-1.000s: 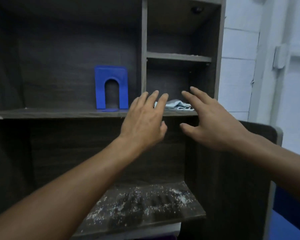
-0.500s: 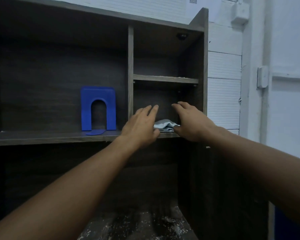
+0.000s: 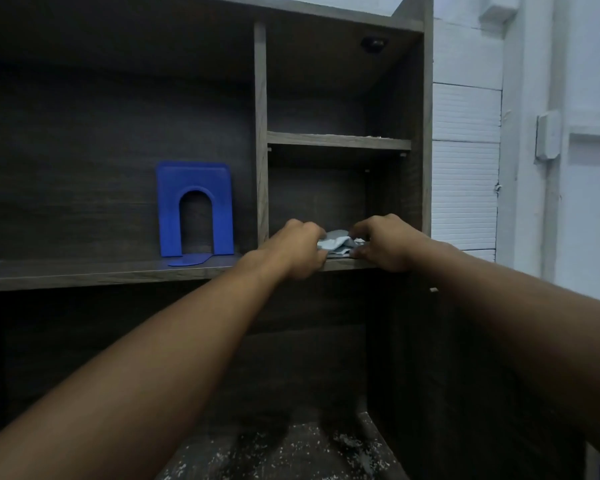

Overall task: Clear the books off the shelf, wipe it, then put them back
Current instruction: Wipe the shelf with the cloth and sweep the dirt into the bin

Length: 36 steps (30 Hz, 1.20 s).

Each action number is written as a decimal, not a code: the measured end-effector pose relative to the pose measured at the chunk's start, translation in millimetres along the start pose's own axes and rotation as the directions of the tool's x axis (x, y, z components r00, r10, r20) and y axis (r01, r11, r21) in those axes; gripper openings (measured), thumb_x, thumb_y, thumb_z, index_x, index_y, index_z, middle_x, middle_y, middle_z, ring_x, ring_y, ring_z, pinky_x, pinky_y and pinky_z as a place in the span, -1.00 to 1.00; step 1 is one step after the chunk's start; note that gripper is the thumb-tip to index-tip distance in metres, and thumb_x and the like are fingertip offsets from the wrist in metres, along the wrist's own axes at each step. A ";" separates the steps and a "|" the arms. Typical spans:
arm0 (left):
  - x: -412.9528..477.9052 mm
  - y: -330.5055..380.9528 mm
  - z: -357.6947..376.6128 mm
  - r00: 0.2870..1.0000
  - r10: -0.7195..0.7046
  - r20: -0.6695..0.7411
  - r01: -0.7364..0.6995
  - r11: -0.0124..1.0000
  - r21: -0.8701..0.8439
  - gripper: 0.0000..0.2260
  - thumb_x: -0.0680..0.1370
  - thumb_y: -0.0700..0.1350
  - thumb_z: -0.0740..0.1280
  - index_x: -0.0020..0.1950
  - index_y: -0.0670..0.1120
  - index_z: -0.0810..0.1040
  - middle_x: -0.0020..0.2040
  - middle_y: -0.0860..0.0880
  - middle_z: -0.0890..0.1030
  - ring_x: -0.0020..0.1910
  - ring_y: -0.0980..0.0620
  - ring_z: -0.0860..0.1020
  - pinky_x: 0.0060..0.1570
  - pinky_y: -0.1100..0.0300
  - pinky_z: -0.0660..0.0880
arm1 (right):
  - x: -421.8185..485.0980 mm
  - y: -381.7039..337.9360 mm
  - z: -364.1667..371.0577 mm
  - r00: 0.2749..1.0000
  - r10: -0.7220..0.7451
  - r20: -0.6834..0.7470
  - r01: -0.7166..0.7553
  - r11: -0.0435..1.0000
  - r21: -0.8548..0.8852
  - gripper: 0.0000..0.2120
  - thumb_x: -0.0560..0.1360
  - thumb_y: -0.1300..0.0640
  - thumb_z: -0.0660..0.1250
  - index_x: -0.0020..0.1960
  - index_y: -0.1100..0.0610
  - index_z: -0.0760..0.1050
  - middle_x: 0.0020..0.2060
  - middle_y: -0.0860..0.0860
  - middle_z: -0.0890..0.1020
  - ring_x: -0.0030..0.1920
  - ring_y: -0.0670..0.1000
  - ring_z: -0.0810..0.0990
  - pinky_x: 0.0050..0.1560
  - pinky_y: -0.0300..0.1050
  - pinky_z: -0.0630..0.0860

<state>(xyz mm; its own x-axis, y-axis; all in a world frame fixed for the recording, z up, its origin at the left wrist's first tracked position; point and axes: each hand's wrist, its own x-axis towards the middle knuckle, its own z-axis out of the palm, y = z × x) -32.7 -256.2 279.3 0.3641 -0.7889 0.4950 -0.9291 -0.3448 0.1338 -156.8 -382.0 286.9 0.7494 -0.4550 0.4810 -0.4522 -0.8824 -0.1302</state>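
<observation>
From your head camera, both your arms reach forward into a dark wood-grain shelf unit (image 3: pixel 84 271). Your left hand (image 3: pixel 297 249) and right hand (image 3: pixel 385 242) sit close together at the front edge of the long shelf board, near the middle of the view, in the narrow right-hand compartment. Between them lies a crumpled pale grey-blue cloth (image 3: pixel 336 240), resting on that board. Your left hand's fingers curl onto the cloth's edge at its 9 o'clock side; your right hand's fingers curl over it from 3 o'clock, with the thumb tucked underneath, so each hand has a hold on the cloth.

At 9 o'clock from your hands, past the upright wooden divider (image 3: pixel 261 133), a bright blue metal bookend with an arched cut-out (image 3: pixel 194 209) stands upright in the wide compartment, its tongue lying flat on the board. At 12 o'clock above the cloth, a short wooden shelf (image 3: pixel 336 140) spans the narrow compartment. At 6 o'clock, low in the view, a dark surface speckled with pale flecks (image 3: pixel 291 452) shows between your forearms. At 2 o'clock, a small white box (image 3: pixel 548 135) is mounted on the white wall.
</observation>
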 end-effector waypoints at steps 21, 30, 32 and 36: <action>-0.9 2.4 -17.2 0.975 0.128 -0.181 -0.127 0.992 0.018 -0.91 0.57 -0.06 0.29 -0.01 -0.02 0.56 -0.11 -0.04 0.56 -0.17 0.03 0.54 -0.15 0.07 0.55 | -15.3 10.7 -17.3 0.978 -0.007 -0.207 0.058 0.969 0.241 -0.85 0.54 0.07 0.30 0.09 0.04 0.56 -0.03 0.03 0.62 0.02 0.08 0.57 -0.08 -0.10 0.43; 5.4 11.9 -33.3 0.959 0.113 -0.261 -0.129 0.991 -0.046 -0.92 0.58 -0.08 0.29 -0.05 0.00 0.57 -0.15 0.00 0.57 -0.19 0.07 0.54 -0.20 0.13 0.53 | -26.8 23.4 -1.2 0.999 -0.026 -0.036 0.042 0.787 0.616 -0.37 0.28 0.05 0.62 0.27 -0.10 0.44 0.07 -0.14 0.63 0.07 -0.12 0.60 0.09 -0.18 0.52; 6.2 12.4 -34.9 0.958 0.111 -0.265 -0.132 0.989 -0.061 -0.93 0.58 -0.08 0.29 -0.06 0.01 0.57 -0.16 0.00 0.57 -0.18 0.06 0.55 -0.22 0.15 0.51 | -24.7 24.1 5.2 0.997 -0.024 -0.067 0.056 0.839 0.541 -0.38 0.25 0.06 0.63 0.25 -0.09 0.48 0.06 -0.13 0.64 0.06 -0.08 0.60 0.08 -0.14 0.51; 5.4 13.2 -39.0 0.954 0.104 -0.282 -0.136 0.986 -0.097 -0.92 0.59 -0.10 0.28 -0.03 0.00 0.58 -0.14 0.02 0.56 -0.16 0.08 0.52 -0.26 0.22 0.43 | -17.4 23.2 9.5 0.959 0.034 -0.282 0.113 0.866 0.487 -0.89 0.42 0.12 0.46 -0.05 0.06 0.61 -0.17 0.02 0.69 -0.06 0.10 0.64 -0.05 0.02 0.55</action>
<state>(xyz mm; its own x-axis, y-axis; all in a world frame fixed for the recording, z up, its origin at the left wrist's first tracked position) -45.5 -245.2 317.3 0.2327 -0.6450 0.7279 -0.9718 -0.1836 0.1480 -175.7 -395.7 267.3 0.5664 -0.4326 0.7015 -0.0714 -0.8737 -0.4812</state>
